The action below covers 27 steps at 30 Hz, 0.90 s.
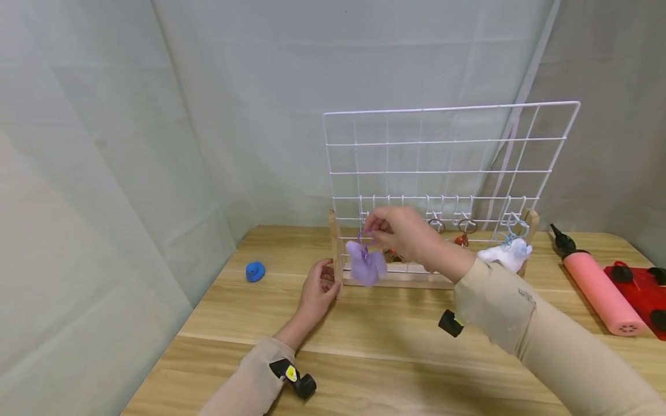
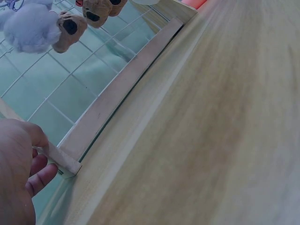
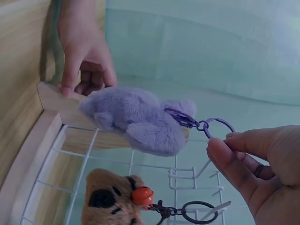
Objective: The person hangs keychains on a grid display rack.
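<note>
In the head view my right hand (image 1: 408,236) pinches the purple key ring of a lavender plush keychain (image 1: 367,268) between thumb and fingers. The plush hangs in front of the left end of a white wire grid rack (image 1: 447,108), near its lower hooks. The right wrist view shows the purple ring (image 3: 206,131) at my fingertips, close to a white hook (image 3: 183,177). Low at the rack's left end, my left hand (image 1: 316,292) grips the wooden side post (image 1: 335,254). A brown plush keychain (image 3: 108,199) with an orange bell hangs beside the lavender one.
A white plush keychain (image 1: 506,254) with a blue ring hangs at the rack's right end. On the table (image 1: 374,358) a small blue rubber duck (image 1: 255,271) sits to the left. A pink cylinder with a black nozzle (image 1: 598,289) and a red item (image 1: 632,294) lie to the right.
</note>
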### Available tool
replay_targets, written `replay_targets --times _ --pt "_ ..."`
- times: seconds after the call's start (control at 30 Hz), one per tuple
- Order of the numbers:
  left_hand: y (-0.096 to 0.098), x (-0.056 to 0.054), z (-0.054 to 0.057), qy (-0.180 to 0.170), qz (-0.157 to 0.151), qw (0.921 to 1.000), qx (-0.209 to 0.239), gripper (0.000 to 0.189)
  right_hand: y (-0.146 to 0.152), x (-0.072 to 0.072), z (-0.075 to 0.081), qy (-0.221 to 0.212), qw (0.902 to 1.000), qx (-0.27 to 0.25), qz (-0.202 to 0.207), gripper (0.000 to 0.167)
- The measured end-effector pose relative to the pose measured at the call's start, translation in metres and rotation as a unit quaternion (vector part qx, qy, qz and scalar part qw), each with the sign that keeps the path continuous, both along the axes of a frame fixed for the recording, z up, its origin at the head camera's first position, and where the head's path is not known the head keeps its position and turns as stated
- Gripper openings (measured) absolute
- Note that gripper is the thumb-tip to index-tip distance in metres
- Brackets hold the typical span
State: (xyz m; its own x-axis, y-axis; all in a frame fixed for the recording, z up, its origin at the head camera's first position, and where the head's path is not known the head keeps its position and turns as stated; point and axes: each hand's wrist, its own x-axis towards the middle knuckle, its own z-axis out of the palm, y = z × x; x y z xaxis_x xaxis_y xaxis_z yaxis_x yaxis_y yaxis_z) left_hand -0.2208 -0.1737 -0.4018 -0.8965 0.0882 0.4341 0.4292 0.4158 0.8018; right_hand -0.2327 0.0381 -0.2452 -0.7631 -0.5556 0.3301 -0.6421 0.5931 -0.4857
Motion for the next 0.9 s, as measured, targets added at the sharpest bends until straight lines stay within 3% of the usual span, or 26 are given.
replay_targets --times 0.4,0.63,0.9 --pt "0.001 0.000 0.002 0.001 0.005 1.0000 0.003 0.046 0.003 -0.016 0.011 0.030 0.9995 0.006 -0.011 0.012" --pt "0.001 -0.001 0.001 0.001 0.006 1.0000 -0.003 0.045 0.005 -0.024 0.011 0.007 0.9995 0.015 -0.028 0.013" --pt "0.001 -0.003 -0.002 0.001 0.005 1.0000 0.007 0.045 0.002 -0.029 0.008 0.009 0.9993 0.024 -0.026 0.010"
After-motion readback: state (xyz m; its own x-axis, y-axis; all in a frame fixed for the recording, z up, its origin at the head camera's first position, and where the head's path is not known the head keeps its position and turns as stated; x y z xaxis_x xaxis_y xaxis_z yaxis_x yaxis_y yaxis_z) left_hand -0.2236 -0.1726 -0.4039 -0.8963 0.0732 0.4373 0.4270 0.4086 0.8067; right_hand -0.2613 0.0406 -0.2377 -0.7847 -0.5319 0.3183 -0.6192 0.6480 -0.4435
